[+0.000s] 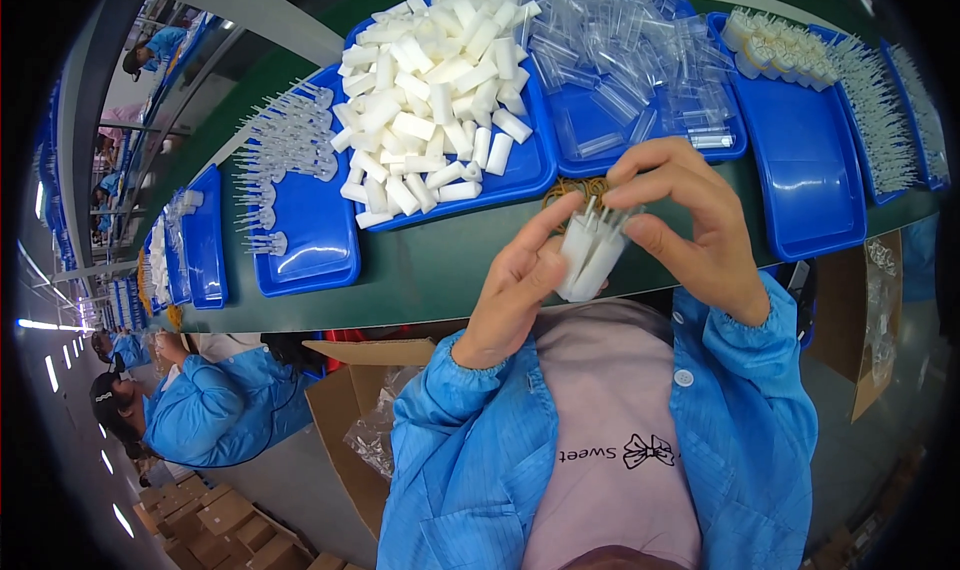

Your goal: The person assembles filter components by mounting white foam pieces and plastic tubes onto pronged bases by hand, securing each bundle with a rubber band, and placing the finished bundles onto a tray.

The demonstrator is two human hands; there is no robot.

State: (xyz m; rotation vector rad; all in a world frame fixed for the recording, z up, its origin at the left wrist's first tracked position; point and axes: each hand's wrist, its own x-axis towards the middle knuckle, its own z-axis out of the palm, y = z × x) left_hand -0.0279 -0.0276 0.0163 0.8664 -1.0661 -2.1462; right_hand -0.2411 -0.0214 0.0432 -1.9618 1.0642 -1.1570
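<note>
Close above the bench's near edge, I hold a small cluster of white cylinders (596, 258) with thin prongs at its upper end. My left hand (515, 295) is closed around its left side, thumb against the white surface. At the prong end, the thumb and fingers of my right hand (700, 220) are bent in a pinch; some clear plastic shows between them. Exactly which piece they grip is partly hidden. Behind the hands lie brown-yellow coiled strands (577, 187). White tubular pieces (430, 110) fill a blue tray, and clear plastic tubes (630, 60) are heaped in another beside it.
A blue tray (320, 265) at left carries rows of white pronged parts (285, 135). To the right, another blue tray (815, 185) bears white parts (780, 55) at its far end. An open cardboard box (345, 400) stands below the bench. A co-worker (215, 405) sits at left.
</note>
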